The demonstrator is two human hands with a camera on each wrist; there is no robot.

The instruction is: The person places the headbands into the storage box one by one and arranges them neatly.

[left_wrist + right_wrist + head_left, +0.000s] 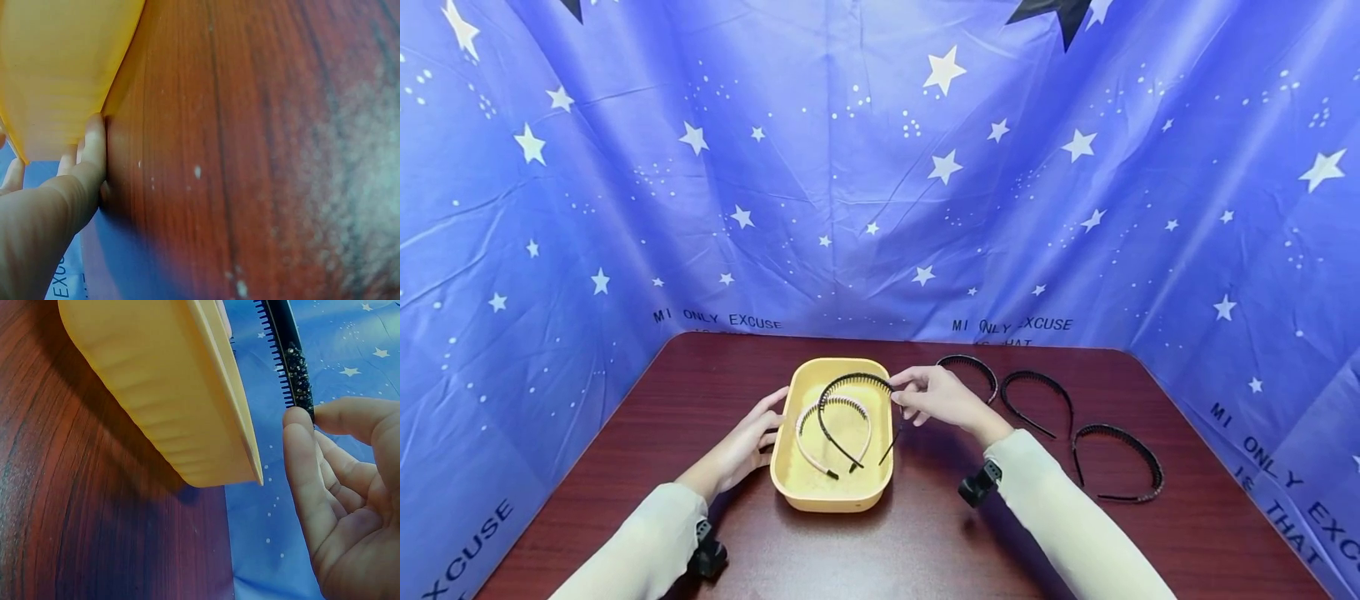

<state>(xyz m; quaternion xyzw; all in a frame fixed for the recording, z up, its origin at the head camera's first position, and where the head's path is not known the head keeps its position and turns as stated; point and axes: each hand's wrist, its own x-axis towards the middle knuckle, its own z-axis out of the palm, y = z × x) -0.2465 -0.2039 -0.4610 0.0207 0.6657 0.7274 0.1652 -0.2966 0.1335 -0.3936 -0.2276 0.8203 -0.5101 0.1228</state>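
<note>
A yellow tray (831, 497) stands mid-table, with a pale toothed headband (806, 414) lying inside it. My right hand (908, 395) pinches a black toothed headband (854, 381) by one end, just above the tray's right rim, and its free ends dip into the tray. In the right wrist view thumb and forefinger (299, 422) pinch the headband (290, 351) beside the tray (162, 394). My left hand (765, 425) rests with straight fingers against the tray's left wall. The left wrist view shows those fingers (94, 147) lying on the tray wall (56, 69).
Three more black headbands lie on the dark wooden table (700, 392) right of the tray: one (972, 363) near the back, one (1037, 385) in the middle, one (1131, 452) nearest the right edge. Blue star-print cloth (880, 167) walls in the table.
</note>
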